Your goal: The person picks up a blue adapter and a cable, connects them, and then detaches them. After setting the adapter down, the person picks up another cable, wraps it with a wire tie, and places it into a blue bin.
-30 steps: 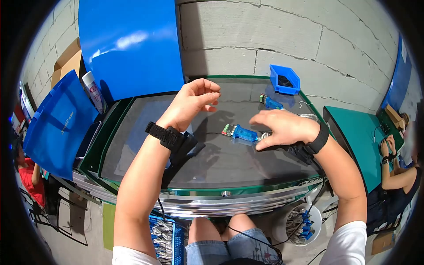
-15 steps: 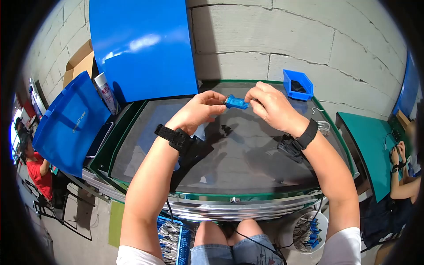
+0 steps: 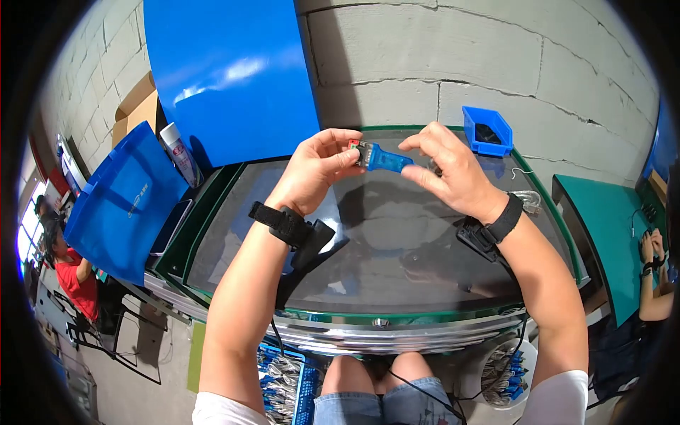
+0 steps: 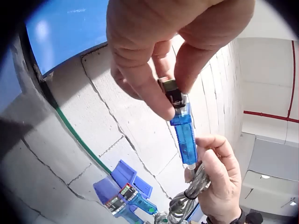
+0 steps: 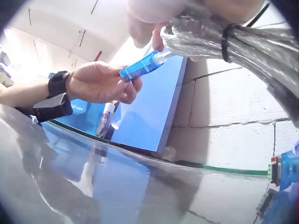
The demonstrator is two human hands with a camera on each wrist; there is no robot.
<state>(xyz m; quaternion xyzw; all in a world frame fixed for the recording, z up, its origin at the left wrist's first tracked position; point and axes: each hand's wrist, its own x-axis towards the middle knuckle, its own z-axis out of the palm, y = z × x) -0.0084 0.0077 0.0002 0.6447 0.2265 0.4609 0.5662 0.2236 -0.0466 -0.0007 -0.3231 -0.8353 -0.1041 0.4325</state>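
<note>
Over the dark glossy tabletop (image 3: 397,262), my left hand (image 3: 319,166) pinches the connector end of a translucent blue adapter plug (image 3: 387,160), where a small red and green terminal block shows. From the plug's other end runs a clear-jacketed cable, bundled with a black tie (image 5: 226,43). My right hand (image 3: 453,170) holds this cable bundle (image 4: 198,182) close behind the plug, thumb and fingers around it in the left wrist view. In the head view my right hand mostly hides the bundle. Another blue adapter (image 4: 140,203) lies farther back, near the bin.
A small blue bin (image 3: 489,134) stands at the back right corner. Tall blue panel (image 3: 234,78), spray can (image 3: 180,156) and blue tub (image 3: 113,205) line the left. Below the front edge are a blue basket (image 3: 306,386) and a white bucket (image 3: 464,382) of cables.
The blue adapter plug has been lifted off the tabletop by my right hand. My left hand, empty before, has taken its connector end, and the plug is now turned with the terminal block visible.
</note>
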